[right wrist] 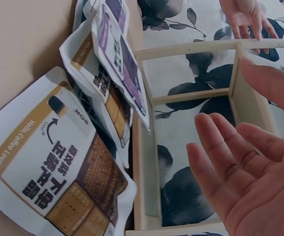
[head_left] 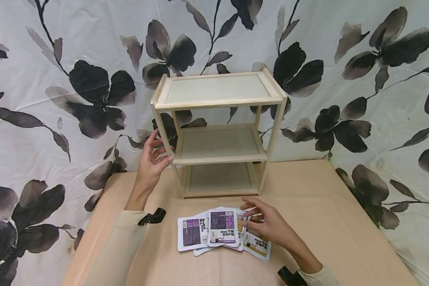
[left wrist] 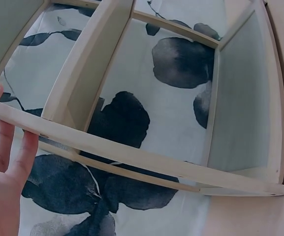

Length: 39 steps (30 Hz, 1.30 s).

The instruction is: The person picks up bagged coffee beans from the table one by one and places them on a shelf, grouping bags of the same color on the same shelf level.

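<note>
A pale wooden three-tier shelf (head_left: 218, 104) stands at the back of the table, all tiers bare. My left hand (head_left: 152, 159) is open at its front left post (left wrist: 82, 142), fingers (left wrist: 21, 157) just touching or nearly touching the wood. Several flat coffee packets (head_left: 221, 226) lie overlapped on the table before the shelf: purple-labelled ones (right wrist: 117, 54) and yellow-brown ones (right wrist: 58, 172). My right hand (head_left: 268, 224) hovers over the right end of the pile with loosely spread fingers (right wrist: 220, 157), holding nothing.
The tan table (head_left: 343, 222) stretches to the right of the packets and in front of them. A white cloth with dark flower prints (head_left: 57, 79) hangs behind and on both sides. Dark wrist straps (head_left: 153, 216) sit on both sleeves.
</note>
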Each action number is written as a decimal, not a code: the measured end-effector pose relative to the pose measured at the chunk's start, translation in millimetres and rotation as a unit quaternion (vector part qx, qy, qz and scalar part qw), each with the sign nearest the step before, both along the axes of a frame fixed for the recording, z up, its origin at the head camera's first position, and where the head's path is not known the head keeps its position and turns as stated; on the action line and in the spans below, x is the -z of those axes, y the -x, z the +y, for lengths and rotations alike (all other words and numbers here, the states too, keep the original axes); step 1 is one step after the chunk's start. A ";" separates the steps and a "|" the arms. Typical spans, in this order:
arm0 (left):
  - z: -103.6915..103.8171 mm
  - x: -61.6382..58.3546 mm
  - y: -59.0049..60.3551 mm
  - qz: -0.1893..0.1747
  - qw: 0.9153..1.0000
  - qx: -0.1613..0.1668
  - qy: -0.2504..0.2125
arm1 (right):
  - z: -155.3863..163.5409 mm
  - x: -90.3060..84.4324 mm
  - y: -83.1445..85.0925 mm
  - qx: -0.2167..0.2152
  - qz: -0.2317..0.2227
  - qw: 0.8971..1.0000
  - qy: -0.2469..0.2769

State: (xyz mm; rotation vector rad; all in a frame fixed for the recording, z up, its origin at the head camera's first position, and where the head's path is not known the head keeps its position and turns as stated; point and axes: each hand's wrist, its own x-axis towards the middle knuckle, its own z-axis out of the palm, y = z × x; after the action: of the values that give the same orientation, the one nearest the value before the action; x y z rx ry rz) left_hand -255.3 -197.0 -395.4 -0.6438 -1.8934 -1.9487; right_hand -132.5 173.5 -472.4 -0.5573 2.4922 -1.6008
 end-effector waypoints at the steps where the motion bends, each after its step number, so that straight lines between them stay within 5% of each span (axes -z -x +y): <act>1: 0.2 0.1 0.9 0.001 1.000 -0.001 0.000 | -0.2 1.0 0.3 -0.003 -0.002 1.000 0.005; 9: -0.3 0.8 5.7 -0.001 1.000 0.005 -0.004 | -1.3 11.9 6.0 -0.021 -0.016 0.999 0.033; 24: 7.0 3.1 -3.9 -0.036 0.998 0.038 -0.039 | 7.3 31.4 8.5 -0.035 -0.012 0.999 0.035; 39: -4.8 2.4 26.3 -0.054 0.996 0.064 -0.042 | -29.2 44.3 28.3 -0.002 -0.048 0.999 0.017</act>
State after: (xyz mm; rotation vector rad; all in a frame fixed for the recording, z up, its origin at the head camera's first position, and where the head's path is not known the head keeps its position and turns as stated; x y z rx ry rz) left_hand -281.6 -201.8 -397.8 -0.6618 -1.8614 -2.1712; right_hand -160.8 144.3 -516.6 -0.4776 2.3969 -1.6321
